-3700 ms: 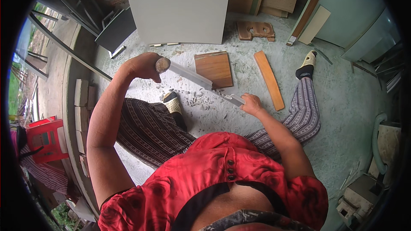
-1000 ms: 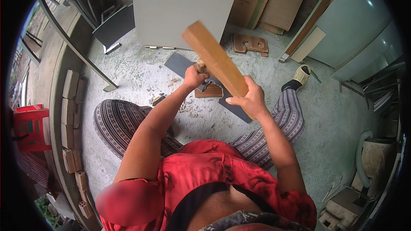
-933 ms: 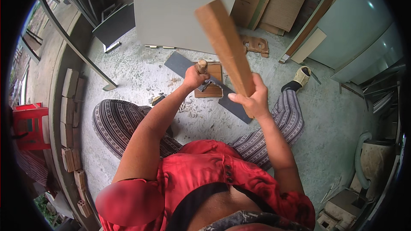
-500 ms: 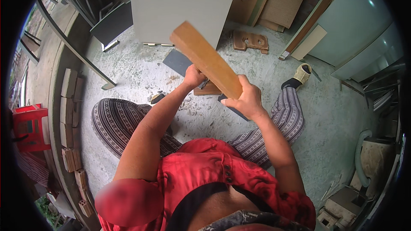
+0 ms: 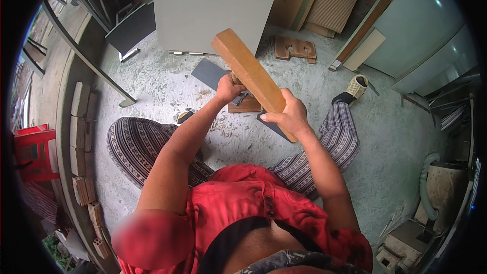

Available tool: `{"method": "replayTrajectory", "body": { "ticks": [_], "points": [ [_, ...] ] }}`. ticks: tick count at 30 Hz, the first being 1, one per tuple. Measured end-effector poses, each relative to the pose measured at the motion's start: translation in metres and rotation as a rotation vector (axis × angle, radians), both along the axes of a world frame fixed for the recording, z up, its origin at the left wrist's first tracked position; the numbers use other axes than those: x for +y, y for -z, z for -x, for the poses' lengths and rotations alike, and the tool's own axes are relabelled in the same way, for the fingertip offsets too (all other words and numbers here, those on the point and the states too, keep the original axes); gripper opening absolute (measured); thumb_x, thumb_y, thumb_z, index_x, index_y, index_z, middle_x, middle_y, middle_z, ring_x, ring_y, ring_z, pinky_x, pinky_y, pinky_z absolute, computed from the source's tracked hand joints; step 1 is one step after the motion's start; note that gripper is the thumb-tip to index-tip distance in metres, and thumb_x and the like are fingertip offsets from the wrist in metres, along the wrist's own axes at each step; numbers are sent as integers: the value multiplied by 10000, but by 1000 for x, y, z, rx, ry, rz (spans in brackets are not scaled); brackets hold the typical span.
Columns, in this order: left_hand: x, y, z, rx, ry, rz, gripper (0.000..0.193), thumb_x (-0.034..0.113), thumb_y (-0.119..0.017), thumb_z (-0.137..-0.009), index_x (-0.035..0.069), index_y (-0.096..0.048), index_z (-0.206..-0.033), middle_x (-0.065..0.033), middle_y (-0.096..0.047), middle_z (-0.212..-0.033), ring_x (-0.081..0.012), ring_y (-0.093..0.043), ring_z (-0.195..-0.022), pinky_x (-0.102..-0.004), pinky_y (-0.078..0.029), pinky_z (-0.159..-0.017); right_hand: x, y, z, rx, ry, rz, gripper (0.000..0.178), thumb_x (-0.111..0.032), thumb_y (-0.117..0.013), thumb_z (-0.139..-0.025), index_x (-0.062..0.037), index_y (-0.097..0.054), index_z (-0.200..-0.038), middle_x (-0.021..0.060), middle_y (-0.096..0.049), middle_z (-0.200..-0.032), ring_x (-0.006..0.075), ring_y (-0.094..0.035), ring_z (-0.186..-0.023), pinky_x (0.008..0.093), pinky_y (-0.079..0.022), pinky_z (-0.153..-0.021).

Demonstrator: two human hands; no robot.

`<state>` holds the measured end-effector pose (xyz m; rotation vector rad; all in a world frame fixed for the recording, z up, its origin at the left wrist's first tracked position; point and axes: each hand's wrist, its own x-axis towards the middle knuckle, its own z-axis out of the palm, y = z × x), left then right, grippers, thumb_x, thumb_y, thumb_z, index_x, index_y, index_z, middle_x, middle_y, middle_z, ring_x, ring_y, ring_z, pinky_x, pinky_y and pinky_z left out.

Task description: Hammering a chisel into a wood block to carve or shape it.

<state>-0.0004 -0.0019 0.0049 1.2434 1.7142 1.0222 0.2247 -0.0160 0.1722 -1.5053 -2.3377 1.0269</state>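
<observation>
A long, thick wooden bar (image 5: 248, 71) slants in front of me, its far end raised toward the upper left. My right hand (image 5: 291, 114) is closed round its near end, thumb across the top. Beside the bar's middle, my left hand (image 5: 229, 89) is a fist; a bit of brown shows above it and grey metal below, but the bar hides most of what it grips. Under the hands lies a brown wooden piece (image 5: 244, 105) on the floor. A grey flat sheet (image 5: 209, 74) lies beyond my left hand, and a dark flat piece (image 5: 271, 126) under my right.
Chips (image 5: 218, 126) litter the floor between my spread legs. A cut-out wooden piece (image 5: 294, 49) lies farther off, near a pale upright panel (image 5: 215, 10). Bricks (image 5: 78, 127) line the left side; a dusty machine with a hose (image 5: 431, 187) stands at right.
The wooden bar has shifted slightly to the right and tilted more steeply, and its near end now shows below my right hand. My left fist has barely moved.
</observation>
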Motion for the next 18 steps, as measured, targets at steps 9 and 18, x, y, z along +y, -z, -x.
{"method": "replayTrajectory", "body": {
  "ticks": [9, 18],
  "points": [
    [-2, -9, 11, -9, -76, 43, 280, 196, -746, -642, 20, -644, -835, -124, -683, -780, -239, -663, -735, -357, -511, -703, 5, -20, -1, 631, 105, 64, 639, -201, -779, -599, 10, -512, -1140, 125, -623, -1006, 197, -600, -937, 314, -470, -829],
    [3, -7, 5, -38, -11, 49, 296, 184, -743, -673, 32, -674, -918, -130, -693, -816, -250, -668, -767, -353, -508, -730, 3, 4, 12, -161, -73, -60, 591, -210, -782, -590, -15, -482, -1060, 198, -637, -924, 372, -630, -876, 403, -505, -735]
  ]
}}
